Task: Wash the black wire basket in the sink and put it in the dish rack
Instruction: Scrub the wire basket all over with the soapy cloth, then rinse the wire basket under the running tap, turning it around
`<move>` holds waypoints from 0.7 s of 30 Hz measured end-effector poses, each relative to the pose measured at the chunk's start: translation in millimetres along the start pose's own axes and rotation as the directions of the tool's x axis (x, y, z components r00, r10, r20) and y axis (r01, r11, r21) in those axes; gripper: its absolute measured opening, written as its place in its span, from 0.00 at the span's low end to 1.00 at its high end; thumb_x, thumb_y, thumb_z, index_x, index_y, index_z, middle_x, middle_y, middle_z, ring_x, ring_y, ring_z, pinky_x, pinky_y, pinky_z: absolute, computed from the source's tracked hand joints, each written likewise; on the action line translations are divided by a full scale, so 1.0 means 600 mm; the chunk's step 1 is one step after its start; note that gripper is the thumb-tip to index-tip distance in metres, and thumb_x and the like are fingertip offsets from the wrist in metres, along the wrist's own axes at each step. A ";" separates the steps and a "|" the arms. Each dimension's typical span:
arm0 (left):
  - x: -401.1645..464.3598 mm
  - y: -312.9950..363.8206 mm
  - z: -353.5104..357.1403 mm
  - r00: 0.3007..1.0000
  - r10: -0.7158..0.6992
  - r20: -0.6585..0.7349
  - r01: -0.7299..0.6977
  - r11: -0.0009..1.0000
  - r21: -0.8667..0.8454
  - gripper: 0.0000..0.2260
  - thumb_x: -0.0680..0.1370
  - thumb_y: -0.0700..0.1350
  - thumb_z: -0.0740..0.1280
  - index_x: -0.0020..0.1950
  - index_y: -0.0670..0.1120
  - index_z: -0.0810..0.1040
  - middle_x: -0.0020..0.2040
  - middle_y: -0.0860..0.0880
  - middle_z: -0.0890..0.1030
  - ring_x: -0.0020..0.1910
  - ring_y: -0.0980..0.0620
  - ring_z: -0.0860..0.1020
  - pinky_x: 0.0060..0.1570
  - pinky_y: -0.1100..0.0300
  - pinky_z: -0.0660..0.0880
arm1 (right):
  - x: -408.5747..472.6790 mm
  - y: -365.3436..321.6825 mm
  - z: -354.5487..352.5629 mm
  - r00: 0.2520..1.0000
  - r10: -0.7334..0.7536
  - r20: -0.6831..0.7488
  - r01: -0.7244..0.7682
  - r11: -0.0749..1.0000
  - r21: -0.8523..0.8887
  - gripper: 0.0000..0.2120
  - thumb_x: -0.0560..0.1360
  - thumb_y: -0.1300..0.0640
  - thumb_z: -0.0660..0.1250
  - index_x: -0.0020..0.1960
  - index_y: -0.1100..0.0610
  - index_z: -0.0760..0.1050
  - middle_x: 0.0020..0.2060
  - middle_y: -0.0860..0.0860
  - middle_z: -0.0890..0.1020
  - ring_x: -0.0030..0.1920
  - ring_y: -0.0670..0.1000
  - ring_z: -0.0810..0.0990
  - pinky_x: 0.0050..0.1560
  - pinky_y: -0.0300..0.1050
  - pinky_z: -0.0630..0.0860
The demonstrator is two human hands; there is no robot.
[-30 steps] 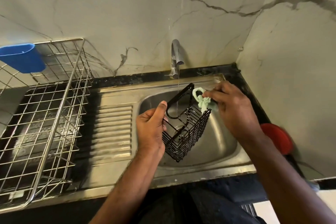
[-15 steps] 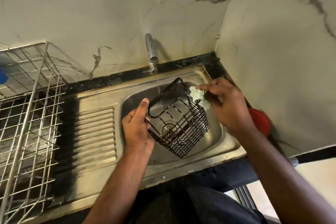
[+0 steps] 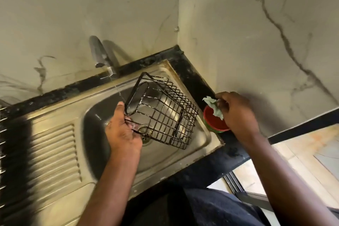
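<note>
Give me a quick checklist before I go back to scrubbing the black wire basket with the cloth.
1. Basket held firmly: ok. The left hand grips the black wire basket at its rim.
2. Basket over the sink bowl: ok, tilted above the drain.
3. Water running: ok. A thin stream falls from the tap beside the basket's rim.
4. Cloth in hand: ok. The right hand pinches the green cloth.
5. Cloth on basket: not ok. It is over the red container on the counter, apart from the basket.
6. Soap on cloth: cannot tell.
</note>
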State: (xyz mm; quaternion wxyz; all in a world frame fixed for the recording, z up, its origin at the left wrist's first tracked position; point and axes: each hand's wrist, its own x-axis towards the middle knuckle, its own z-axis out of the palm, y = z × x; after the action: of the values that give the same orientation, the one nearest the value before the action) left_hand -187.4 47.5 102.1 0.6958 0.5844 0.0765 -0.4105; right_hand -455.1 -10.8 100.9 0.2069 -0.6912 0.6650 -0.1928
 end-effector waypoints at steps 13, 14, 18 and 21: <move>0.016 -0.002 -0.026 0.997 0.024 -0.076 -0.024 1.000 0.012 0.08 0.75 0.47 0.76 0.42 0.48 0.79 0.31 0.53 0.73 0.26 0.58 0.68 0.30 0.62 0.71 | 0.008 -0.019 0.024 0.968 0.080 0.238 -0.045 0.988 -0.149 0.15 0.82 0.58 0.62 0.68 0.55 0.75 0.54 0.52 0.82 0.51 0.53 0.81 0.51 0.42 0.74; 0.017 0.002 -0.031 0.997 0.020 -0.076 -0.019 1.000 0.014 0.08 0.75 0.47 0.76 0.41 0.48 0.78 0.30 0.54 0.74 0.26 0.58 0.69 0.30 0.63 0.71 | 0.012 -0.031 0.035 0.980 0.025 0.197 -0.001 0.993 -0.118 0.14 0.83 0.57 0.61 0.67 0.54 0.77 0.53 0.53 0.84 0.50 0.54 0.83 0.52 0.44 0.76; 0.022 0.019 -0.050 0.997 -0.014 -0.071 0.012 1.000 -0.018 0.09 0.75 0.48 0.76 0.41 0.48 0.78 0.28 0.54 0.75 0.27 0.58 0.70 0.37 0.60 0.72 | 0.018 -0.072 0.077 0.980 -0.081 0.183 0.084 0.996 -0.007 0.09 0.82 0.57 0.62 0.51 0.51 0.81 0.38 0.50 0.83 0.37 0.49 0.81 0.38 0.45 0.76; 0.032 0.036 -0.068 0.998 -0.039 -0.052 0.036 0.997 -0.064 0.09 0.76 0.48 0.75 0.41 0.48 0.77 0.25 0.55 0.74 0.23 0.60 0.69 0.29 0.66 0.70 | 0.020 -0.112 0.106 0.970 -0.157 0.185 0.152 0.987 0.043 0.08 0.81 0.60 0.64 0.51 0.55 0.82 0.39 0.51 0.84 0.38 0.50 0.82 0.38 0.41 0.75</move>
State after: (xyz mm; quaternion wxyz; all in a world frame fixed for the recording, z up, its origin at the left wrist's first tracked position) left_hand -145.4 73.4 94.9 0.7038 0.5713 0.1190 -0.4052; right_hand -363.9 -19.1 83.9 0.2630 -0.7530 0.5838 -0.1517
